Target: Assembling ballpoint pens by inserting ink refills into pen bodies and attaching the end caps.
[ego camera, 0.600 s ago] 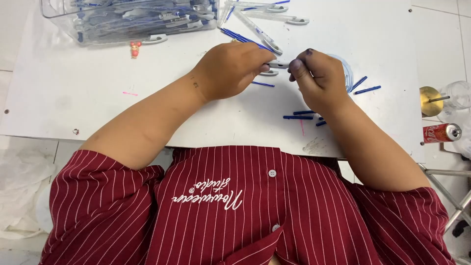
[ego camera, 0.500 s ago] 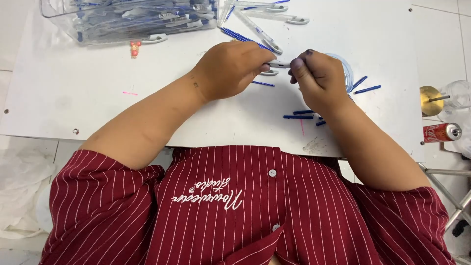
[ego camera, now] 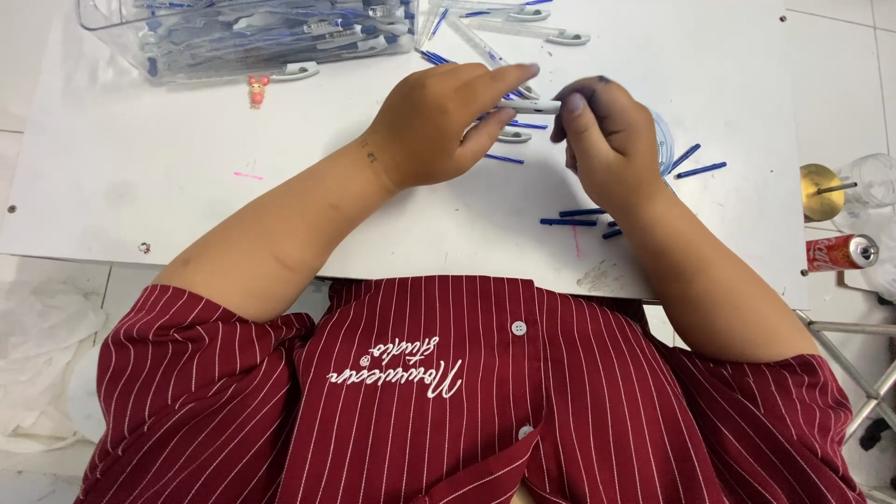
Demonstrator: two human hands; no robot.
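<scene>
White table [ego camera: 187, 187]; fingers [ego camera: 574, 117] around pen barrel [ego camera: 534, 107].

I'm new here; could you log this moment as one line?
left hand: on pen barrel | right hand: grips it | blue refills: on white table

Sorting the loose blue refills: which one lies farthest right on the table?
The blue refill right of the right hand, lying slanted; the others lie nearer the hands.

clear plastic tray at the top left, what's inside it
The clear plastic tray holds a dense pile of pens with clear barrels and blue parts. Those at the bottom are covered by the ones above, so no count is possible.
</scene>
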